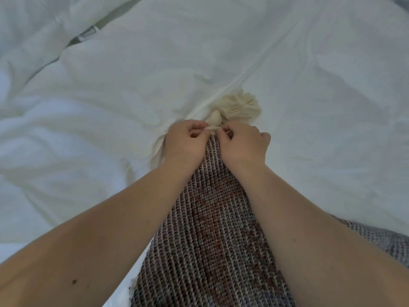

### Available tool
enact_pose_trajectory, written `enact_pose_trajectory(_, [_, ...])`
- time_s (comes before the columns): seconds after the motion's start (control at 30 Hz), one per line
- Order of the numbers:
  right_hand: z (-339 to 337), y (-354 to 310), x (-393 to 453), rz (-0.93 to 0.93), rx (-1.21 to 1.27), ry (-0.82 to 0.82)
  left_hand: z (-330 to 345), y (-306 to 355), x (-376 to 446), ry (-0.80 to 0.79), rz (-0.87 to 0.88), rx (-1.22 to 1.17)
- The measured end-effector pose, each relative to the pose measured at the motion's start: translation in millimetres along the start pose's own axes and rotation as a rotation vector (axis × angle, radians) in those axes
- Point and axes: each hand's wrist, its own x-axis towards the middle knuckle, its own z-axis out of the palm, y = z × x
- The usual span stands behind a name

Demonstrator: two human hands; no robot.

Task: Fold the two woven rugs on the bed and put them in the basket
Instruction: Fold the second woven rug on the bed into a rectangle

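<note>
On white bed [309,107]; hands [218,139] pinch rug [210,229] corner; tassel [239,106] beyond

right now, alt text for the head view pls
Both hands, left hand and right hand, pinch the far corner of a woven rug beside its cream tassel, on a rumpled white duvet.

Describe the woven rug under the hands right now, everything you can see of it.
The woven rug is a coarse, chunky weave in mixed brown, grey and cream with rusty red patches down its middle. It lies on the white bedding, narrowing to a point away from the camera. A cream yarn tassel fans out at that corner. The left hand and right hand pinch the corner by the tassel's knot. Both forearms cover its sides, and its near end runs out of view.
</note>
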Motion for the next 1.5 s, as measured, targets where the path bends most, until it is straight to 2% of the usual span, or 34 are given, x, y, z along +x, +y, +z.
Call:
enact_pose_trajectory(0.17, [3.0,7.0,5.5,0.048,0.081,-0.045,10.2,-7.2,4.1,-0.065,0.017,0.073])
enact_pose_trajectory(0.47, [4.9,21.5,0.2,0.078,0.283,-0.138,24.3,-2.3,5.7,-0.105,-0.103,-0.196])
enact_pose_trajectory(0.67, [2.8,21.8,-8.0,0.074,0.523,-0.110,16.5,3.2,-0.9,-0.145,-0.153,-0.402])
enact_pose_trajectory(0.87, [-6.5,18.9,-12.9,0.127,0.710,-0.020,4.3,9.8,-9.1,-0.313,-0.263,-0.551])
enact_pose_trajectory(1.17, [-19.5,9.9,-17.1,0.190,0.859,-0.018,-3.5,19.7,-19.0,-0.247,-0.185,-0.564])
enact_pose_trajectory(1.33, [-36.1,4.8,-20.0,0.171,0.977,-0.144,-9.3,28.9,-21.4,-0.310,-0.151,-0.628])
enact_pose_trajectory(1.5, [-45.4,4.1,-18.6,0.142,0.966,-0.082,-13.7,35.6,-21.8,-0.367,-0.106,-0.593])
